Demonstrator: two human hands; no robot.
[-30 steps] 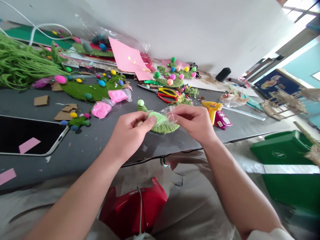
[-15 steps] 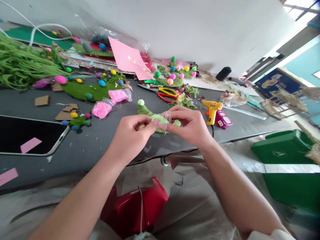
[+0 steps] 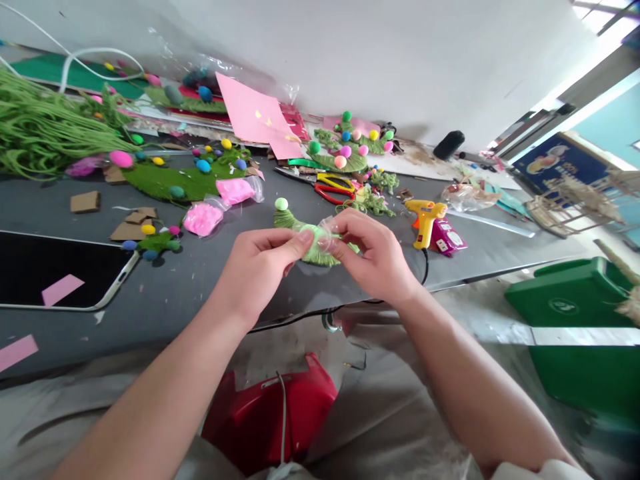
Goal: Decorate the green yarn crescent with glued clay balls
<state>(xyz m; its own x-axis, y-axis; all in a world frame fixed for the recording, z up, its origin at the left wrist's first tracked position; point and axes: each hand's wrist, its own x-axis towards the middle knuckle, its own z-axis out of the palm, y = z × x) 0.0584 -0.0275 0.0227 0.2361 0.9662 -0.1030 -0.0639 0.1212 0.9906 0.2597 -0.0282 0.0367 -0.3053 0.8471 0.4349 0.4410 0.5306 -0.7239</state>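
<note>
Both hands meet over the near part of the table. My left hand [image 3: 263,267] pinches a small clear plastic bag with light green material [image 3: 313,235] inside. My right hand [image 3: 373,253] grips the clear, crumpled end of the same bag, fingers closed. Just behind and below the bag lies a curved piece wrapped in green yarn [image 3: 320,257], partly hidden by the hands. A pale green ball [image 3: 281,204] sits at its upper left tip.
Scissors [image 3: 335,188], a yellow glue gun [image 3: 426,220] and a purple packet [image 3: 449,237] lie beyond my hands. Pink bags [image 3: 203,219], a phone-like device [image 3: 60,267], green yarn [image 3: 45,127] and ball-covered green pieces are leftward. Green bins [image 3: 570,293] stand right.
The green material shows more plainly between my fingers, and the bag has shifted slightly left. My right hand has moved a little, its fingers more curled around the bag's end.
</note>
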